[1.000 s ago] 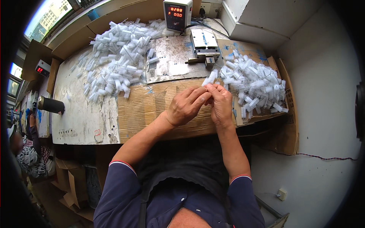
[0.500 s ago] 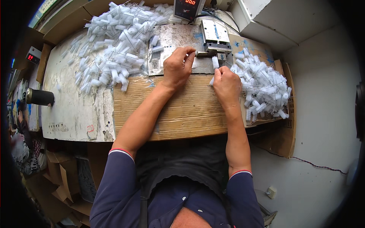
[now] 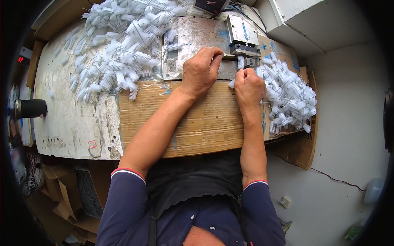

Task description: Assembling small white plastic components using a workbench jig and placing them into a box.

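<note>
A metal clamping fixture (image 3: 243, 35) stands on a steel plate (image 3: 197, 35) at the back of the bench. My left hand (image 3: 201, 70) is closed, thumb and forefinger pinched together at the left end of the fixture's front bar; whatever lies between the fingertips is too small to make out. Just right of it, my right hand (image 3: 249, 89) pinches the lower end of a small white bristle brush (image 3: 240, 62), which stands upright against the fixture's front. More white bristles (image 3: 231, 84) show at the left side of my right hand, partly hidden by it.
A large heap of white wire brushes (image 3: 123, 49) lies at back left, a smaller heap (image 3: 289, 94) at right. Cardboard (image 3: 197, 123) covers the bench front. A dark cylinder (image 3: 33, 108) lies far left. A display box (image 3: 211, 5) and cables stand behind; a wall rises right.
The whole view has shifted slightly, so the bench and heaps sit differently in the picture. Both hands keep nearly the same place at the fixture, and the brush remains in my right hand.
</note>
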`<state>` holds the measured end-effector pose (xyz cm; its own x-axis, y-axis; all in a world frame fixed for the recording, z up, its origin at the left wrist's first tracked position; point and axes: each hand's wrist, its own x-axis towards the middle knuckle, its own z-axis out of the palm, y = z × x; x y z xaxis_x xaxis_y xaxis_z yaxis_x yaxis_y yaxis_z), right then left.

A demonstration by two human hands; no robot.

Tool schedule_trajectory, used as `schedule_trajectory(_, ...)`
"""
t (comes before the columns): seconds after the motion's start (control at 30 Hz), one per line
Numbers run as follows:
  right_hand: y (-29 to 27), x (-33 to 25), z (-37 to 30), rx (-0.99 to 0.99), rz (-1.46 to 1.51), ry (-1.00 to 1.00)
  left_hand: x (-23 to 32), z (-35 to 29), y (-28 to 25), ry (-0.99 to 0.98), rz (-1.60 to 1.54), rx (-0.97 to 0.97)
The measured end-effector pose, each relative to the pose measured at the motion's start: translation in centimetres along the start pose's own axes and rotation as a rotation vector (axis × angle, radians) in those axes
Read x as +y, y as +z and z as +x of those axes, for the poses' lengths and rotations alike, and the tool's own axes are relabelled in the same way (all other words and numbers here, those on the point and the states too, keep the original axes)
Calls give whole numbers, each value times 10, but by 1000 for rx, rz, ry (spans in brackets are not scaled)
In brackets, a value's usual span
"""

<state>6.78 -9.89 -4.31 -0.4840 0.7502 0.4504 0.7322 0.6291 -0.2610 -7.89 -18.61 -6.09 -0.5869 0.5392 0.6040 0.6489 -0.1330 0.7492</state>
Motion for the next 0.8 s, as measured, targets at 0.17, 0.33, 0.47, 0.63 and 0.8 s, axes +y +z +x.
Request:
schedule_trajectory(0.17, 6, -1, -3, 32, -8, 5, 1, 0, -1, -7, 0, -10)
schedule_trajectory(0.33, 5, -2, -4, 47, 30, 40, 5, 4, -3, 57, 113, 18)
schedule_trajectory(0.47, -4, -7, -2, 29, 146, 114, 2, 6, -1, 123, 190, 36)
schedule_trajectory(0.63, -8, 5, -13, 134, 355, 82, 2, 4, 1, 47, 195, -123)
schedule_trajectory(0.8, -17, 2, -18, 147, 519, -144, -4, 4, 4, 121, 262, -151)
